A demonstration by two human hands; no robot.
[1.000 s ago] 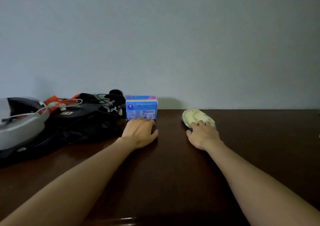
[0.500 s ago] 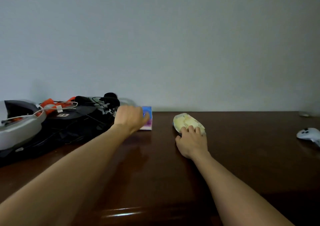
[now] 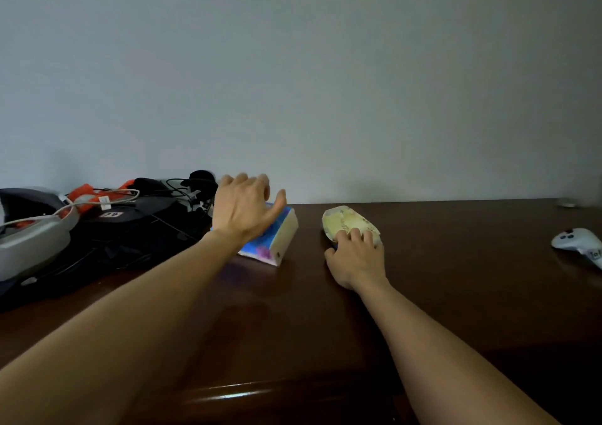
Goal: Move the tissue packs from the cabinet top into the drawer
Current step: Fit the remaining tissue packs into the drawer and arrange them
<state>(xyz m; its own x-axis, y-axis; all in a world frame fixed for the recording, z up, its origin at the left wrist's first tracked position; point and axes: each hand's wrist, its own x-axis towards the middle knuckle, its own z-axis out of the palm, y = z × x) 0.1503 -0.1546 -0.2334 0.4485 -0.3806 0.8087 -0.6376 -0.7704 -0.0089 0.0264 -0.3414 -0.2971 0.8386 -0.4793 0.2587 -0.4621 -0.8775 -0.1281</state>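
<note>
Here the left hand [image 3: 242, 208] reaches over the blue tissue pack [image 3: 272, 239]. Its fingers are spread wide and its thumb sticks out to the right. I cannot tell if the hand touches the pack. The blue pack lies on the dark brown tabletop [image 3: 456, 294] with one end tipped up, and its pale side faces right. The right hand [image 3: 356, 255] rests on the tabletop near it. Its fingers lie flat on the near end of the yellow tissue pack [image 3: 345, 222], not closed around it. The two packs are near each other but apart. To the left sits a heap of black bags, cables and orange bits [image 3: 123, 216], close beside the blue pack. Far to the right lies a white game controller [image 3: 576, 242].
</note>
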